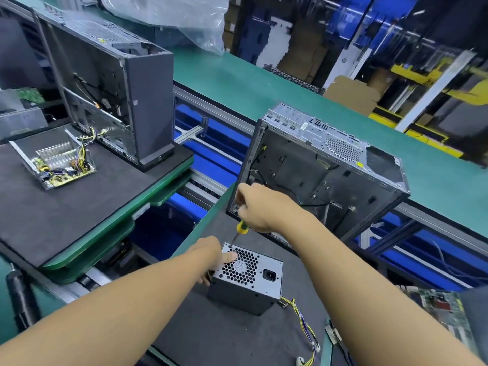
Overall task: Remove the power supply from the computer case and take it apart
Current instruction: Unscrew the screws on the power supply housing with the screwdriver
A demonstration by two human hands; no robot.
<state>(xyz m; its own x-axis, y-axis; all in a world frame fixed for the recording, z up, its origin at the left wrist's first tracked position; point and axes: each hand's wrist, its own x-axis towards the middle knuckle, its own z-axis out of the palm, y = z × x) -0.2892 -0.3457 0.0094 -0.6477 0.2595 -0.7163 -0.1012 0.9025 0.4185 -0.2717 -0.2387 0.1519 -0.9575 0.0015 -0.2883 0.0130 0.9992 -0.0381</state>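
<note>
The grey power supply stands on the dark mat, fan grille facing up, its coloured cables trailing to the right. My left hand grips its left top edge, thumb on the grille. My right hand holds a screwdriver with a yellow-green handle, its tip on the grille's top-left corner. Behind it the open computer case lies on its side, tilted, with nothing in its power supply bay.
A second open case stands on the left mat beside a power supply with its cover off. A circuit board lies at the right edge, a black tool at the lower left, and a plastic bag on the far bench.
</note>
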